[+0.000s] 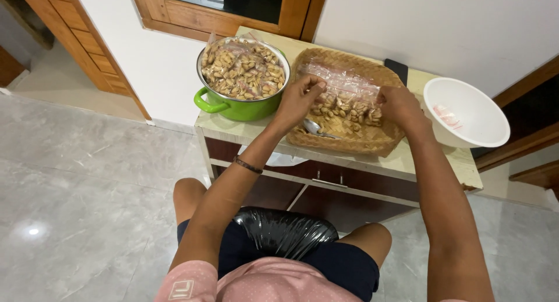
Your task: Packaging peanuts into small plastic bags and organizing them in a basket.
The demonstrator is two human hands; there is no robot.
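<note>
Clear plastic is what both hands are working on: a small transparent bag [343, 91] partly filled with shelled nuts lies across the woven tray [349, 140] at the centre of the frame, a little above the middle. The left hand [298, 99] pinches the bag's left edge, fingers bent and closed on the plastic. The right hand [399, 104] grips the bag's right edge in the same way, knuckles toward the camera. The nuts sit bunched in the lower part of the bag, between the two hands. A dark band [248, 165] circles the left wrist.

A metal spoon [317, 128] lies on the tray just below the left hand, its bowl pointing to the left. Loose nuts are scattered on the weave around it. To the left of the tray, touching or nearly touching its rim, stands a green pot [233, 107] with a side handle, heaped with filled bags of nuts. At the right of the frame a white bowl [466, 112] sits near the tray, with a small folded scrap of plastic inside. All of this rests on a pale tabletop [431, 162] set against a white wall. A black plastic-wrapped bundle [285, 232] lies in the person's lap at the bottom centre
</note>
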